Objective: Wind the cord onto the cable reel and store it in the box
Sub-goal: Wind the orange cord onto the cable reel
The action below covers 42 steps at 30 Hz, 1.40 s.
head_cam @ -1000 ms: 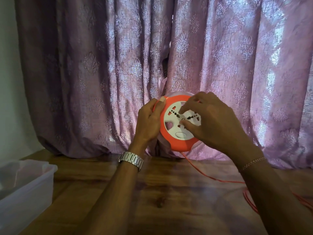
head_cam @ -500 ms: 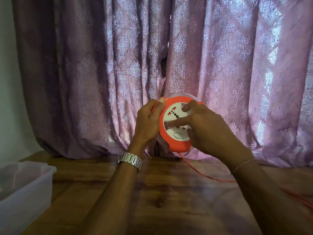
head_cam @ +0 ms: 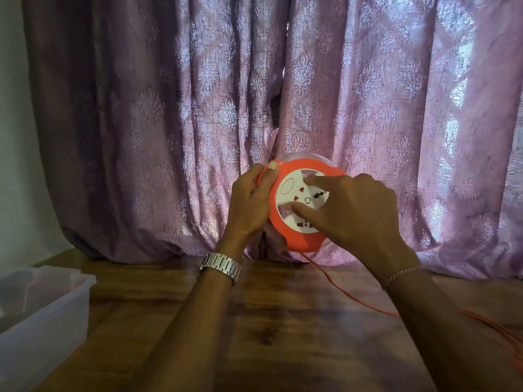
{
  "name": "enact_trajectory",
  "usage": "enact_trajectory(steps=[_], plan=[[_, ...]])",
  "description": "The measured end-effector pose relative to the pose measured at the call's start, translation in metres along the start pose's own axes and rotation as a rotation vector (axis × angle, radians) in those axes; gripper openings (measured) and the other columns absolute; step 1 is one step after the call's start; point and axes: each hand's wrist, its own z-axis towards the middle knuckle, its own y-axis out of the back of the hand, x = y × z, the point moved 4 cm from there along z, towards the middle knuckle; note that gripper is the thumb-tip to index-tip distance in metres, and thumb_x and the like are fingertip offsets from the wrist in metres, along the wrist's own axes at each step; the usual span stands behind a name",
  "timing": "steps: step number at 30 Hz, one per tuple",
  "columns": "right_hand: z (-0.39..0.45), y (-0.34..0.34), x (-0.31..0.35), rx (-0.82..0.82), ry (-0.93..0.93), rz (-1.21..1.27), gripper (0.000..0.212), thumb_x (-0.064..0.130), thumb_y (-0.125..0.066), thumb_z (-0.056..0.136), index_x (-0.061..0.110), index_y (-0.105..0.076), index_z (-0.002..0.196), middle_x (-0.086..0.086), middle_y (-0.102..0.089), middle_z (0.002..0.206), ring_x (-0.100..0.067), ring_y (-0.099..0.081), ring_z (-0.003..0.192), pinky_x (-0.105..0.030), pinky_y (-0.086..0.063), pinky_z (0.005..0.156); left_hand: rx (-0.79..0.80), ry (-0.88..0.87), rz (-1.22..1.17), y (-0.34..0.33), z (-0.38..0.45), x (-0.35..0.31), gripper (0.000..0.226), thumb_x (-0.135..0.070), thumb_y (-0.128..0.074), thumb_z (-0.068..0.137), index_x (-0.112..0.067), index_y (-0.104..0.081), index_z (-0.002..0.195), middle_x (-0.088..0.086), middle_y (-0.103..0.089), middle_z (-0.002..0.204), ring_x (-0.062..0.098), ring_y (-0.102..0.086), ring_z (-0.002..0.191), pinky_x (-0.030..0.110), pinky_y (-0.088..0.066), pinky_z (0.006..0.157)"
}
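I hold an orange cable reel (head_cam: 286, 232) with a white socket face upright above the wooden table. My left hand (head_cam: 249, 205) grips its left rim, with the thumb lying along the orange edge. The thumb and a straight finger of my right hand (head_cam: 356, 213) press on the white face. A thin orange cord (head_cam: 348, 290) drops from the bottom of the reel and runs down to the right, behind my right forearm. More of it lies loose on the table at the right edge. A translucent plastic box (head_cam: 42, 312) stands open at the lower left.
A purple patterned curtain (head_cam: 169, 108) hangs right behind the reel and reaches down to the far edge of the table (head_cam: 268, 321). A pale wall shows at the far left.
The white socket face has turned under my right hand: its oval mark has gone from the bottom to the upper left. My right-hand fingers have shifted across the face. My left hand keeps its grip.
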Motion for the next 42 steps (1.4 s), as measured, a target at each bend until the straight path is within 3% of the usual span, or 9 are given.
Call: enact_trajectory(steps=[3, 7, 10, 13, 22, 26, 30, 36, 42], plan=[[0.003, 0.005, -0.003, -0.021, 0.075, 0.052, 0.055, 0.075, -0.06, 0.068, 0.037, -0.069, 0.107, 0.004, -0.073, 0.086, -0.023, -0.064, 0.083, -0.031, -0.048, 0.063, 0.004, -0.01, 0.007, 0.0, 0.0, 0.001, 0.051, -0.053, -0.054, 0.098, -0.008, -0.052, 0.074, 0.007, -0.061, 0.069, 0.02, -0.058, 0.068, 0.037, -0.045, 0.065], [0.006, 0.001, -0.004, 0.139, 0.273, 0.203, 0.026, 0.034, -0.074, 0.075, 0.031, -0.068, 0.101, 0.003, -0.063, 0.117, -0.022, -0.051, 0.107, -0.043, -0.052, 0.077, -0.014, -0.004, -0.012, 0.0, -0.001, -0.002, 0.051, -0.049, -0.054, 0.097, -0.003, -0.053, 0.076, 0.005, -0.06, 0.068, 0.018, -0.056, 0.066, 0.035, -0.044, 0.063], [0.003, -0.006, 0.0, 0.318, 0.326, 0.245, 0.045, 0.012, -0.068, 0.077, 0.042, -0.06, 0.11, 0.0, -0.048, 0.137, -0.024, -0.039, 0.129, -0.049, -0.046, 0.093, -0.01, -0.008, -0.003, 0.001, -0.001, -0.002, 0.054, -0.05, -0.054, 0.097, 0.001, -0.055, 0.081, 0.011, -0.062, 0.07, 0.019, -0.06, 0.068, 0.039, -0.048, 0.064], [-0.001, -0.006, 0.007, 0.409, 0.354, 0.137, 0.064, 0.002, -0.064, 0.076, 0.049, -0.056, 0.119, -0.002, -0.033, 0.147, -0.027, -0.028, 0.135, -0.046, -0.046, 0.093, -0.007, -0.009, -0.016, 0.002, -0.001, -0.001, 0.062, -0.06, -0.054, 0.094, 0.001, -0.055, 0.082, 0.015, -0.063, 0.072, 0.02, -0.061, 0.07, 0.041, -0.049, 0.065], [-0.004, -0.001, 0.01, 0.258, 0.347, 0.044, 0.054, 0.023, -0.068, 0.078, 0.058, -0.055, 0.117, -0.003, -0.049, 0.13, -0.025, -0.046, 0.122, -0.039, -0.048, 0.078, -0.006, -0.022, 0.029, 0.001, 0.0, -0.002, 0.064, -0.064, -0.052, 0.091, -0.001, -0.052, 0.078, 0.026, -0.061, 0.077, 0.023, -0.057, 0.071, 0.055, -0.052, 0.071], [-0.002, 0.001, 0.004, 0.137, 0.207, 0.053, 0.058, 0.058, -0.063, 0.07, 0.062, -0.044, 0.124, 0.004, -0.065, 0.103, -0.025, -0.061, 0.095, -0.033, -0.045, 0.067, -0.006, -0.033, 0.003, 0.001, -0.001, -0.003, 0.064, -0.063, -0.053, 0.091, -0.002, -0.048, 0.074, 0.011, -0.051, 0.066, 0.018, -0.048, 0.066, 0.041, -0.042, 0.064], [0.0, -0.001, 0.0, 0.04, 0.066, 0.102, 0.069, 0.084, -0.055, 0.061, 0.055, -0.051, 0.123, 0.006, -0.074, 0.091, -0.025, -0.063, 0.089, -0.03, -0.04, 0.064, 0.001, -0.018, -0.014, 0.001, 0.0, -0.002, 0.058, -0.063, -0.053, 0.089, -0.009, -0.048, 0.07, 0.005, -0.052, 0.066, 0.018, -0.05, 0.066, 0.038, -0.041, 0.065], [0.0, 0.001, 0.001, -0.044, 0.108, 0.012, 0.07, 0.088, -0.049, 0.061, 0.048, -0.059, 0.118, -0.002, -0.072, 0.078, -0.028, -0.064, 0.074, -0.027, -0.034, 0.056, 0.0, -0.007, -0.031, 0.001, -0.001, -0.002, 0.062, -0.062, -0.054, 0.091, -0.001, -0.053, 0.078, 0.006, -0.057, 0.068, 0.02, -0.055, 0.067, 0.038, -0.044, 0.065], [0.002, 0.008, 0.004, -0.073, 0.218, 0.024, 0.049, 0.07, -0.062, 0.069, 0.035, -0.07, 0.103, 0.005, -0.066, 0.09, -0.021, -0.052, 0.092, -0.027, -0.037, 0.055, -0.01, -0.008, -0.022, 0.003, 0.001, -0.003, 0.049, -0.052, -0.054, 0.097, -0.01, -0.055, 0.073, 0.004, -0.059, 0.068, 0.02, -0.056, 0.068, 0.038, -0.044, 0.065]])
